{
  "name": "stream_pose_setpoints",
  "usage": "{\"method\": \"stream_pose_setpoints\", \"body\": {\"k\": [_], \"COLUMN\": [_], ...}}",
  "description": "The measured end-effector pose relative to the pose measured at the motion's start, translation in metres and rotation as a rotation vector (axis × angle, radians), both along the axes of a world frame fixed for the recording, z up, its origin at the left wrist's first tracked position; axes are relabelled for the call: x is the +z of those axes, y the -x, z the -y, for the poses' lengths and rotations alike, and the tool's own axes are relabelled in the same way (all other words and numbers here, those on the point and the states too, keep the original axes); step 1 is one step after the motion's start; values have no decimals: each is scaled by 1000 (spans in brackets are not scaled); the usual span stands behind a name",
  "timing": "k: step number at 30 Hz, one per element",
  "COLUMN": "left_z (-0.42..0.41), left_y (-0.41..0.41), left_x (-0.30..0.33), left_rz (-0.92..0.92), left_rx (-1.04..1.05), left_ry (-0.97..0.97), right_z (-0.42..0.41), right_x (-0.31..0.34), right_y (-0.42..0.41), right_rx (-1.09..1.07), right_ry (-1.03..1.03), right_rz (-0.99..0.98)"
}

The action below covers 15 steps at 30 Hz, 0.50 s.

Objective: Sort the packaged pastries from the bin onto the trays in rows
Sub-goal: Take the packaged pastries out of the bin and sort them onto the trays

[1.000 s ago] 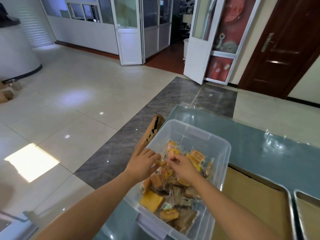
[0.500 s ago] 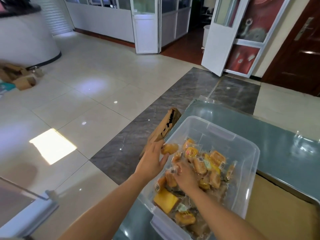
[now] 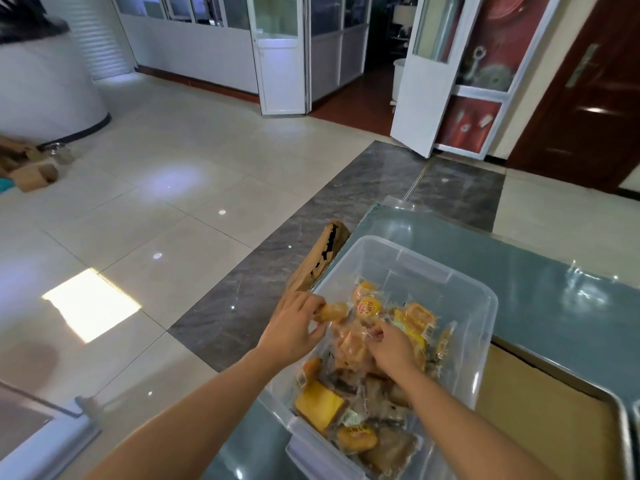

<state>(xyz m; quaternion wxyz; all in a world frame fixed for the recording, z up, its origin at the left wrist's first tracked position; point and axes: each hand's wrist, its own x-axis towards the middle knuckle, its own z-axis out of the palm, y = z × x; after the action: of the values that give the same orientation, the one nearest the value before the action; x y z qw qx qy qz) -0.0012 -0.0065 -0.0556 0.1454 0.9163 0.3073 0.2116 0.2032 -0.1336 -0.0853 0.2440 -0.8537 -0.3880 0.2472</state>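
Everything here turns on the clear plastic bin (image 3: 483, 299) standing on the grey-green table (image 3: 540, 261). It holds a loose heap of packaged pastries (image 3: 367, 386): round orange cakes at its far end, yellow slabs and darker brown pieces toward its near end, all in clear wrappers.

The left hand (image 3: 294, 329) is at the bin's left rim, its fingers closed on a small golden wrapped pastry (image 3: 330, 311) that it holds just above the heap. The right hand (image 3: 393, 348) is down inside the bin, near its middle, fingers curled into the pile; they seem to pinch a wrapper there, but I cannot tell which packet, or whether the grip is firm.

To the right of the bin lies a metal tray (image 3: 588, 389) lined with brown paper. The part of it in view is bare, with no pastry and no row begun. The edge of a second tray (image 3: 636, 417) shows beyond it, farther from the bin, and too little is visible to say what it holds.

By my reckoning the sorting is at its very start: the bin is well filled, one pastry is in hand, and nearly all the carrying and lining up in rows is left to do.
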Motion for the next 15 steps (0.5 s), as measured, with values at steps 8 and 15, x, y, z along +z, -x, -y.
{"method": "stream_pose_setpoints", "body": {"k": [8,15], "left_z": [25,37], "left_y": [-55,-94], "left_x": [23,43], "left_rz": [-279,-373], "left_rx": [-354,-487], "left_ry": [-126,-207], "right_z": [39,53], "right_x": [59,77], "right_y": [-63,-59], "right_rx": [-17,163], "right_ry": [-194,-294], "right_rz": [24,54]}}
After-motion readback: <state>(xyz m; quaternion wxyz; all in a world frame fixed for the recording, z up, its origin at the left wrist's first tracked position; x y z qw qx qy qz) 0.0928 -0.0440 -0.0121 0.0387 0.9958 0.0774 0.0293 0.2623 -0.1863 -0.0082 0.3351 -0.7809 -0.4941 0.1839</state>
